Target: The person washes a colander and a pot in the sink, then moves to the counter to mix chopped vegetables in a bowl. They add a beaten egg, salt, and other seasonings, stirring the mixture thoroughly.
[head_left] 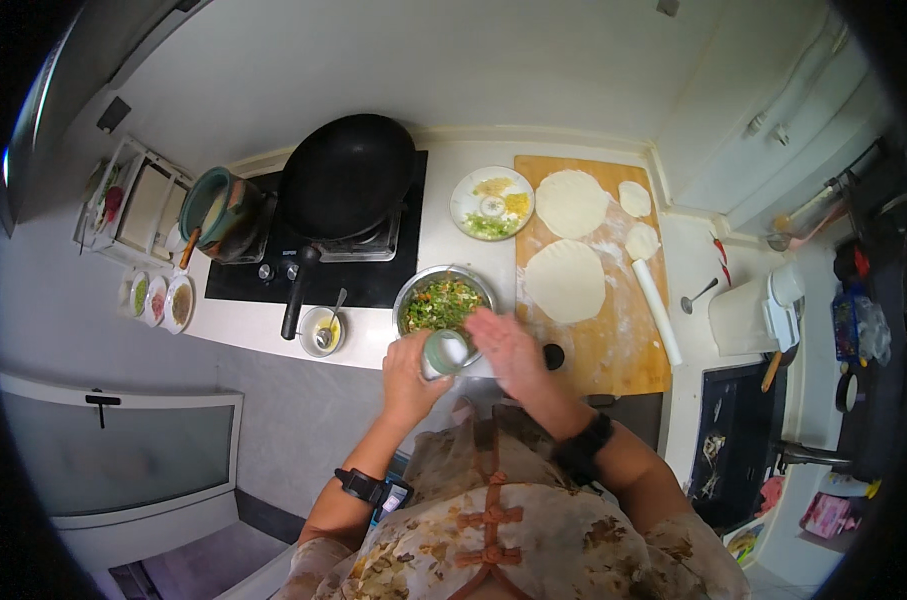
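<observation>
My left hand (412, 379) grips a small glass jar (446, 352) of white granules, held over the near edge of a metal bowl (408, 289). Chopped green, orange and white filling (442, 300) lies in the bowl. Slightly blurred, my right hand (502, 345) hovers at the bowl's right side; whether its fingers hold anything cannot be told. A round black lid (554, 356) lies near that hand, on the left part of a floured wooden board (633, 375). Two large dough rounds (566, 281) and two small ones (641, 241) rest on the board.
A white rolling pin (657, 311) lies along the board's right side. Behind the bowl stands a plate of chopped seasonings (492, 204). To the left are a small bowl with a spoon (322, 331), a black wok (348, 180) on the hob and a pot (220, 214). A sink (738, 442) is at right.
</observation>
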The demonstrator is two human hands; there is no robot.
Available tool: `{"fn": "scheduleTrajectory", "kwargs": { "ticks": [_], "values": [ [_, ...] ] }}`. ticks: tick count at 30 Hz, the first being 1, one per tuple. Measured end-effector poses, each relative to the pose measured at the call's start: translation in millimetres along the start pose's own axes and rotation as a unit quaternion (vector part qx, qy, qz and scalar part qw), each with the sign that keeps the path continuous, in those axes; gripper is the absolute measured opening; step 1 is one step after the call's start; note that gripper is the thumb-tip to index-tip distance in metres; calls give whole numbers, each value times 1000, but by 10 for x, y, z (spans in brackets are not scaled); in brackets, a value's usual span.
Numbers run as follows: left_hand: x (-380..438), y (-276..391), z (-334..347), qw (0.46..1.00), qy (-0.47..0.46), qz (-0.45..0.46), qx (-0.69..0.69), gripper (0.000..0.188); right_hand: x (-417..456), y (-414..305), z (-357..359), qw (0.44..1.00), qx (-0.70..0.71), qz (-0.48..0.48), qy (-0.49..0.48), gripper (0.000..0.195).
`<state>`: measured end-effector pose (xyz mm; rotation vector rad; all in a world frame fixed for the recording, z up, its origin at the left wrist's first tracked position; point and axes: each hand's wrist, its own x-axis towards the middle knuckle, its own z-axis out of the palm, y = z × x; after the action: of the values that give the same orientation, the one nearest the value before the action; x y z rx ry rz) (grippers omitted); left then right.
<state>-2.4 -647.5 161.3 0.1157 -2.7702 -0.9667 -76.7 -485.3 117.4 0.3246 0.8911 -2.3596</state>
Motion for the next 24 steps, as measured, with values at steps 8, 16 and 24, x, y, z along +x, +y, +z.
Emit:
{"fn": "scheduleTrajectory", "kwargs": {
  "ticks": [8, 16, 24],
  "values": [
    [141, 362, -371, 982, -19, 4, 187, 76, 150, 149, 551, 986, 153, 67, -16, 49],
    [181, 388, -462, 976, -27, -22, 217, 72, 158, 258, 585, 981, 176, 70, -44, 41],
    [107, 328, -401, 979, -8, -38, 202, 79, 268, 280, 589, 980, 180, 74, -33, 38]
  ]
}}
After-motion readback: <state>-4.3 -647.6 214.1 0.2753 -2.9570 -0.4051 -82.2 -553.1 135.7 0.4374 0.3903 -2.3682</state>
